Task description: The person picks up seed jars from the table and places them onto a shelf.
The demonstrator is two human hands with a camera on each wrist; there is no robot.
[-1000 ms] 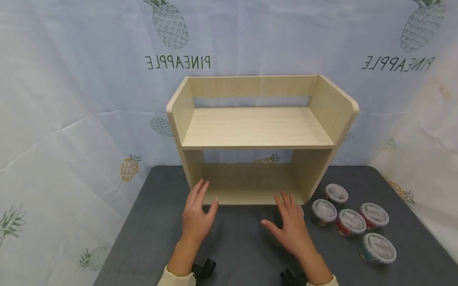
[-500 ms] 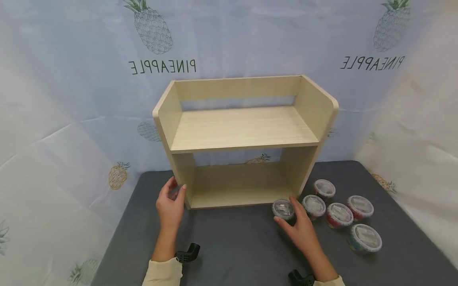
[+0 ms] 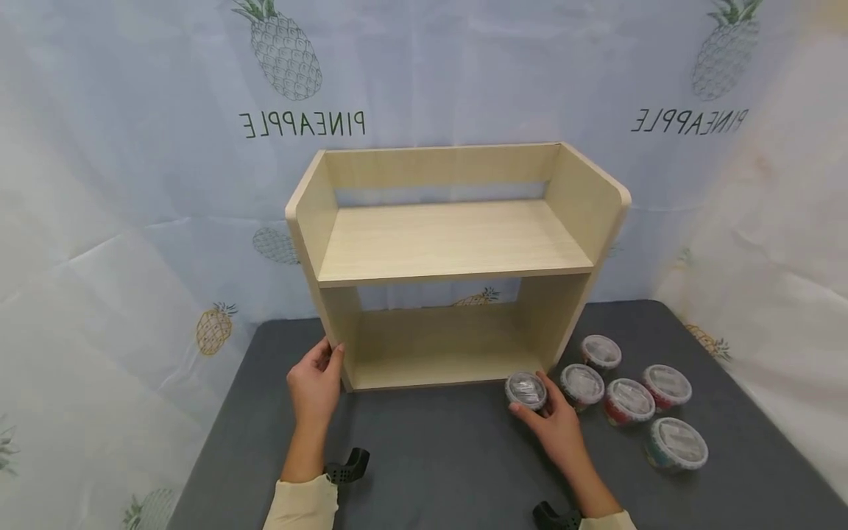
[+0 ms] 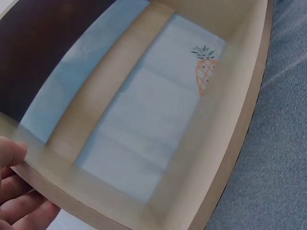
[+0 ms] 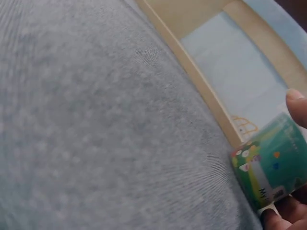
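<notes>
Left hand gripped the lower left side of the wooden shelf; the left wrist view showed thumb and fingers on opposite faces of the panel. Right hand held a lidded cup between thumb and fingers, just before the shelf's right front. Only the right wrist view showed its green printed wall; table contact could not be judged.

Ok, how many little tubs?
6 visible: the tub in the right hand; on the table to its right, the back tub, left tub, middle tub, right tub and front tub.
</notes>
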